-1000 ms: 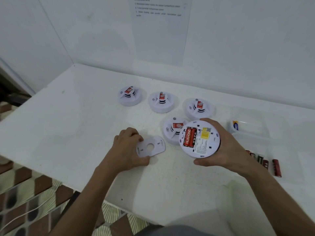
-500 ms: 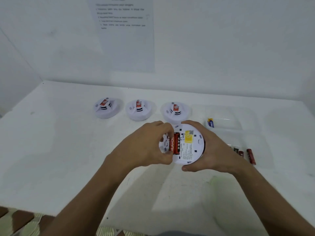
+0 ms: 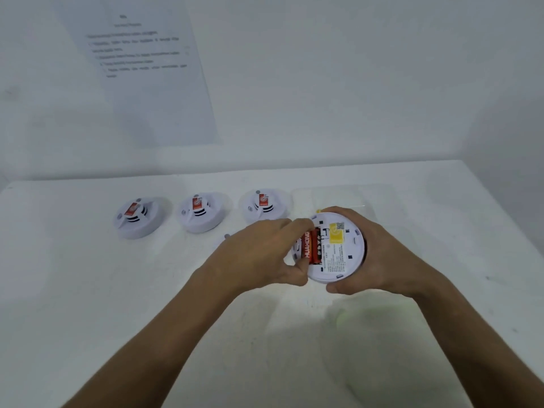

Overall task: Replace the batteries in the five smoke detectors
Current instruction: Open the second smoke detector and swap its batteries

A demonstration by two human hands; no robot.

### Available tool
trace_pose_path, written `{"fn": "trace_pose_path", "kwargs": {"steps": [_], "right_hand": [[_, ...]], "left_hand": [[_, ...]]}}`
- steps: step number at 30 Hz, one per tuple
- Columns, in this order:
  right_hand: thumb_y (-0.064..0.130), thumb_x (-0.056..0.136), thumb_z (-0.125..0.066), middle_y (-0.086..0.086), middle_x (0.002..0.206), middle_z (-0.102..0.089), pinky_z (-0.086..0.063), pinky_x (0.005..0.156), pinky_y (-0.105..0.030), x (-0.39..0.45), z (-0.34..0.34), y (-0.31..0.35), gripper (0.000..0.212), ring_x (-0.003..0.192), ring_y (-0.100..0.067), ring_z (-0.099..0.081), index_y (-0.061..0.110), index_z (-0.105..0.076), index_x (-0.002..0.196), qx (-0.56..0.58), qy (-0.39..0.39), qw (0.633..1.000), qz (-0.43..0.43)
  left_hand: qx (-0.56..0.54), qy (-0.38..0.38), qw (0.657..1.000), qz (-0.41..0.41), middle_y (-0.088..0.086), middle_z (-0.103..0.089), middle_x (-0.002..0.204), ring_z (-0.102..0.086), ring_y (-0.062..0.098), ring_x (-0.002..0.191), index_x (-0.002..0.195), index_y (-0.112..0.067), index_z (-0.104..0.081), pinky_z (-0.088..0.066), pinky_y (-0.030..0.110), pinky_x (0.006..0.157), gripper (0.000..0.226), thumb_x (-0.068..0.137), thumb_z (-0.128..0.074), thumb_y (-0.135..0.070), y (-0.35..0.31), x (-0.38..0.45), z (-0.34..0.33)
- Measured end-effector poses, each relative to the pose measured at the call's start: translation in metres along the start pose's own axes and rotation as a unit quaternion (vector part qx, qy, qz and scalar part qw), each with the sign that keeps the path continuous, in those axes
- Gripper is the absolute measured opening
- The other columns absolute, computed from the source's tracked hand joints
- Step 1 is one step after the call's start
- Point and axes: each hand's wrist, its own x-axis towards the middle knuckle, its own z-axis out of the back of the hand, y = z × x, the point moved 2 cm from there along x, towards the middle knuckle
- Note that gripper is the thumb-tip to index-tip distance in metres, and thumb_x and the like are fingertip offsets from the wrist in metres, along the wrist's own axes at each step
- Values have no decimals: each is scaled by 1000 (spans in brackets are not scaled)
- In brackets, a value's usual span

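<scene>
Right hand (image 3: 379,260) cups round white plastic smoke detector (image 3: 338,248), underside up. Left hand (image 3: 259,254) pinches red cylindrical battery (image 3: 306,245); lift one end first, detector steady.

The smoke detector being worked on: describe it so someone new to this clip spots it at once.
On the white table, right of the row of three detectors, it is the smoke detector in the right hand. Alone, it shows its back: yellow sticker, red batteries under the left hand fingertips.
</scene>
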Motion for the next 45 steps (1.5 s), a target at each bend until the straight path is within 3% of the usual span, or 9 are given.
{"fn": "trace_pose_path", "kwargs": {"steps": [6, 10, 14, 21, 25, 30, 35, 38, 45], "right_hand": [[8, 53, -93, 7, 127, -61, -54, 92, -24, -8, 24, -8, 94, 117, -17, -62, 23, -50, 135, -3, -36, 999, -8], [7, 54, -94, 2, 128, -62, -54, 95, -29, -10, 34, -19, 95, 118, -20, -62, 18, -49, 137, 4, -73, 997, -14], [10, 54, -93, 7, 123, -63, -55, 87, -23, -12, 36, -27, 93, 114, -16, -63, 19, -49, 136, 11, -94, 995, -21], [1, 54, -95, 11, 121, -63, -54, 90, -20, -18, 55, -36, 96, 115, -10, -62, 19, -49, 136, -8, -141, 989, -34], [6, 53, -96, 15, 119, -63, -54, 89, -20, -30, 69, -39, 94, 115, -7, -61, 25, -51, 133, -12, -164, 985, -53], [-2, 53, -94, 16, 115, -64, -57, 87, -24, -44, 82, -44, 91, 111, -5, -62, 34, -52, 126, -9, -197, 978, -69], [0, 54, -94, 12, 119, -63, -58, 86, -26, -50, 85, -51, 92, 112, -9, -62, 30, -51, 130, -12, -196, 978, -74], [11, 52, -93, 12, 120, -63, -56, 87, -22, -50, 85, -52, 92, 114, -9, -62, 26, -51, 132, -8, -195, 978, -66], [18, 52, -91, 10, 122, -63, -56, 91, -26, -42, 78, -51, 91, 115, -12, -62, 26, -51, 133, -14, -183, 981, -60]], "left_hand": [[9, -69, 992, -101, 2, -66, 71, -58, 20, 58, 96, -7, -68, -50, 35, 45, 37, 76, -49, -32, -10, 24, -9], [2, -68, 992, -109, 5, -69, 81, -60, 20, 66, 98, -6, -69, -53, 37, 54, 37, 84, -47, -33, -14, 36, -15], [-114, -3, 994, -2, -4, -67, 114, -58, 2, 97, 116, -18, -68, -54, 22, 82, 45, 80, -72, -45, -6, 51, -17], [-190, 1, 980, 61, -13, -71, 85, -67, 2, 79, 96, -24, -74, -56, 26, 70, 17, 88, -65, -36, -3, 84, -6], [-258, 3, 958, 123, -1, -73, 81, -68, 13, 70, 101, -17, -73, -57, 31, 67, 14, 90, -67, -23, 21, 120, -5], [-167, 85, 971, 149, 2, -71, 105, -63, 8, 85, 110, -13, -70, -43, 11, 67, 24, 86, -72, -19, 42, 160, -26], [-73, 136, 983, 99, 0, -44, 127, -37, 20, 119, 101, -27, -73, -31, 29, 96, 15, 86, -71, -29, 44, 173, -48], [-39, 173, 978, 111, -1, -35, 141, -27, 22, 130, 102, -34, -72, -20, 36, 100, 15, 87, -69, -34, 52, 174, -55], [3, 245, 962, 117, 0, -49, 128, -43, 26, 116, 108, -37, -71, -37, 42, 98, 19, 92, -62, -34, 57, 181, -65]]}}
